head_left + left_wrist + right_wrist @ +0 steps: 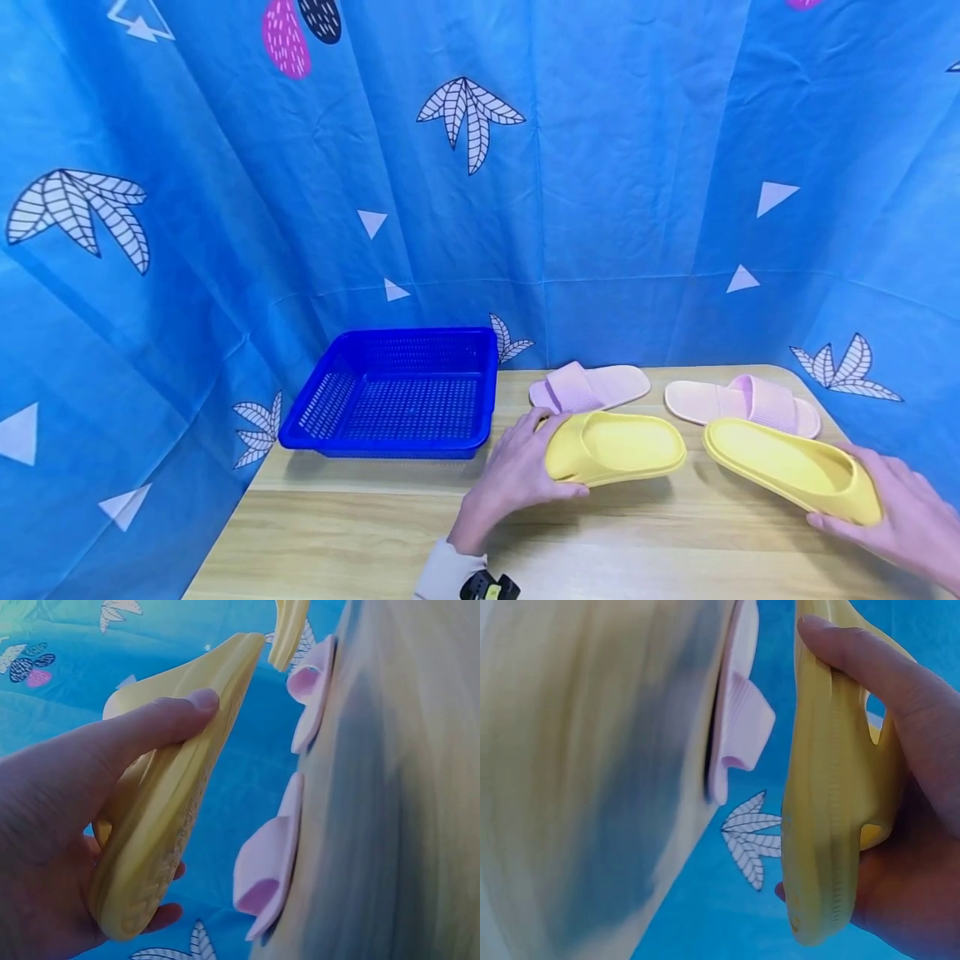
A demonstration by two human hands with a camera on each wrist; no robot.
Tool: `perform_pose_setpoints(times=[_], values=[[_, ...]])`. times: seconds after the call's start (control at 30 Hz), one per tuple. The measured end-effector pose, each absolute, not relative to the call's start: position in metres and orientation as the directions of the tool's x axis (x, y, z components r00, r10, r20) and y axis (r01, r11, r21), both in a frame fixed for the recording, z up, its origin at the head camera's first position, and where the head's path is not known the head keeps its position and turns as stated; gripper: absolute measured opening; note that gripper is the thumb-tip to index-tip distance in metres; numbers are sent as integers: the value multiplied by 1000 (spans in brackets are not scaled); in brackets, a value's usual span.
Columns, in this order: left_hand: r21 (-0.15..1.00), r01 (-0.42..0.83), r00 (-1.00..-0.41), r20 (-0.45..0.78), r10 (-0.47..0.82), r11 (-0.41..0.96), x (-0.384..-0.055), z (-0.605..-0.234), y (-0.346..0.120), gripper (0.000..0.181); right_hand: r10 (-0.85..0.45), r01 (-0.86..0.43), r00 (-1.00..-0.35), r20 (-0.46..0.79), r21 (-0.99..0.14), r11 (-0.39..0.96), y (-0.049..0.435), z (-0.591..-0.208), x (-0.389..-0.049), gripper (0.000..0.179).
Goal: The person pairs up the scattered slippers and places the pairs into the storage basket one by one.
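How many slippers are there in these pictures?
4. The left hand holds one yellow slipper and the right hand the other yellow slipper; behind them, on the table, lie one pink slipper and, to its right, a second pink slipper.

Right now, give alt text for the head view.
A person's left grip and right grip each hold a yellow backless slipper above a pale wooden table. Two pink strapped slippers lie beyond, left of them a blue perforated plastic basket.

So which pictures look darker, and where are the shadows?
Head view: brightest, soft shadows on the table beneath the yellow slippers; left wrist view: dimmer, broad bluish-grey shadow along the table; right wrist view: also dimmer, dark shadow slanting across the table's blurry wood.
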State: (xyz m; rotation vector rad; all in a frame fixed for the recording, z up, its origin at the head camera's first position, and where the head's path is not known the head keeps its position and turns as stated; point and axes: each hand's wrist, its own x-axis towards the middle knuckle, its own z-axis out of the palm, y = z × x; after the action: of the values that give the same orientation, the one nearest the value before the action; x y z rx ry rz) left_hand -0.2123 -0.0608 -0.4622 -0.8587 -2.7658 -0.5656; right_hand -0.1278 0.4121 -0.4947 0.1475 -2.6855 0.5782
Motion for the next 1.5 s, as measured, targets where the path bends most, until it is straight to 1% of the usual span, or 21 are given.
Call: perform_pose_setpoints(times=[0.17, 0.47, 0.67, 0.83, 1.03, 1.13, 1.23, 1.37, 1.5], values=[[310, 587, -804, 336, 491, 748, -211, -455, -69, 99, -10, -168, -922, 388, -375, 912, 405, -484, -129, 107], [352, 632, -764, 433, 479, 690, -209, -443, -83, 98, -4, -159, -919, 394, -361, 919, 392, -468, -131, 110], [363, 629, -767, 432, 474, 687, -210, -437, -94, 99, -16, -183, -907, 421, -360, 915, 385, -458, -134, 113], [366, 628, -767, 437, 469, 686, -212, -433, -104, 102, -47, -219, -889, 456, -333, 917, 380, -451, -138, 110], [376, 626, -770, 438, 464, 683, -214, -431, -118, 99, -67, -222, -893, 446, -306, 926, 374, -441, -142, 111], [390, 611, -783, 425, 453, 689, -213, -428, -126, 97, -71, -223, -898, 434, -309, 925, 370, -436, -143, 110], [387, 607, -785, 429, 447, 694, -214, -426, -132, 96, -76, -227, -905, 418, -324, 918, 366, -432, -146, 108], [378, 602, -786, 434, 440, 703, -214, -423, -140, 97, -88, -243, -904, 417, -333, 911, 362, -426, -148, 107], [381, 578, -803, 421, 421, 722, -215, -420, -147, 99, -103, -255, -902, 419, -324, 911, 356, -422, -151, 107]])
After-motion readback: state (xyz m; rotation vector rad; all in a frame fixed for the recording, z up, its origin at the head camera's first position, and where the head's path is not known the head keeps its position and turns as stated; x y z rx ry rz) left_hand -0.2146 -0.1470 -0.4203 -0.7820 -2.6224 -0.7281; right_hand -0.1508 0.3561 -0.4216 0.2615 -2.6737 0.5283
